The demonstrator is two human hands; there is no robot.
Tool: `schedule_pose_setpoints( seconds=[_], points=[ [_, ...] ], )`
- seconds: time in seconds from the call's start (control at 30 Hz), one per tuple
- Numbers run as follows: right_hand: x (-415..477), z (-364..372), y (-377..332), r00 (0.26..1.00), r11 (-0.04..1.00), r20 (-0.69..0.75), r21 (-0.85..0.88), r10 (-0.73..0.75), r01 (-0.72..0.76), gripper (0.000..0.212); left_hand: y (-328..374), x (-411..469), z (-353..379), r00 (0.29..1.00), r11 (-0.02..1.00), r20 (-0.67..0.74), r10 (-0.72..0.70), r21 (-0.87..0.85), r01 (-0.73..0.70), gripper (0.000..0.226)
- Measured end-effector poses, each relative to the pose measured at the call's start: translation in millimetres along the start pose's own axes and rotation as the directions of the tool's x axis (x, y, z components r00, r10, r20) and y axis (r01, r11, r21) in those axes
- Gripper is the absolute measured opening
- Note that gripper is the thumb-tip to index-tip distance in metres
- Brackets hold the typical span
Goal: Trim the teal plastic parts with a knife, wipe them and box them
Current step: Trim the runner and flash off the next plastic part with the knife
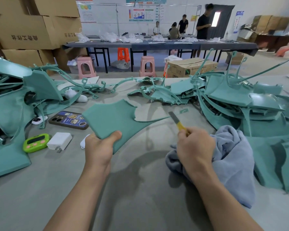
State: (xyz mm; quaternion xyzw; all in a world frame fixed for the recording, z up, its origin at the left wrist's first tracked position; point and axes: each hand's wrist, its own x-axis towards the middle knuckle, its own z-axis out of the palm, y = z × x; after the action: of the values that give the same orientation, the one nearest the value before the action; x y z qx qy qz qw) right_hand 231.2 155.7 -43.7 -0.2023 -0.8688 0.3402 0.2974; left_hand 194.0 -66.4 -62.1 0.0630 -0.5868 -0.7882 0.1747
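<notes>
Two bare forearms reached out from the near edge over the grey table [140, 189]. The left hand [99, 147] held a flat teal plastic panel [117, 119] by its near corner, its grip closed with the thumb on top and the fingers underneath. The panel was lifted off the table and tilted, its long pointed tip running to the right. The right hand [194, 145] had its grip curled round a yellow-handled knife [177, 120], the blade pointing up and away, near the panel's tip but apart from it. Under and beside that hand lay a bunched pale blue cloth [230, 155]; whether the hand also held it could not be told.

Left of the left hand sat a white charger block [59, 140] and, just beside it, a green digital timer [36, 142]. A little farther lay a phone in a dark illustrated case [68, 120].

A heap of teal plastic parts [7, 114] covered the table's left side, and a larger teal pile [240, 100] of panels and thin curved frames covered the right. Between them, toward the far edge, lay more teal curved frames [158, 94].

Beyond the table stood two pink plastic stools [86, 67], an orange stool [123, 55] and an open cardboard box [190, 66] on the floor. Stacked brown cartons [27, 29] rose at the far left. Farthest off, several people [203, 25] were at a long dark table [165, 45] strewn with clear plastic bags.
</notes>
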Motion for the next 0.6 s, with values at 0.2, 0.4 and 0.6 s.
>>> schedule_pose_setpoints(
  seconds=[0.2, 0.4, 0.6],
  points=[
    [-5.2, -4.3, -1.6, 0.982, 0.982, -0.030, 0.032, -0.187, 0.188, 0.046, -5.0, 0.2, 1.3, 0.999, 0.993, 0.009, -0.048, 0.105, 0.047, 0.024],
    [-4.1, 5.5, -2.7, 0.969, 0.970, 0.128, -0.099, -0.210, 0.223, 0.046, -2.4, 5.0, -4.2, 0.985, 0.984, -0.047, -0.163, 0.062, 0.166, 0.047],
    [4.4, -10.9, 5.5, 0.993, 0.987, -0.061, -0.132, -0.105, 0.096, 0.046, 0.2, 7.5, -8.8, 0.972, 0.972, -0.071, -0.225, 0.057, 0.229, 0.046]
  ],
)
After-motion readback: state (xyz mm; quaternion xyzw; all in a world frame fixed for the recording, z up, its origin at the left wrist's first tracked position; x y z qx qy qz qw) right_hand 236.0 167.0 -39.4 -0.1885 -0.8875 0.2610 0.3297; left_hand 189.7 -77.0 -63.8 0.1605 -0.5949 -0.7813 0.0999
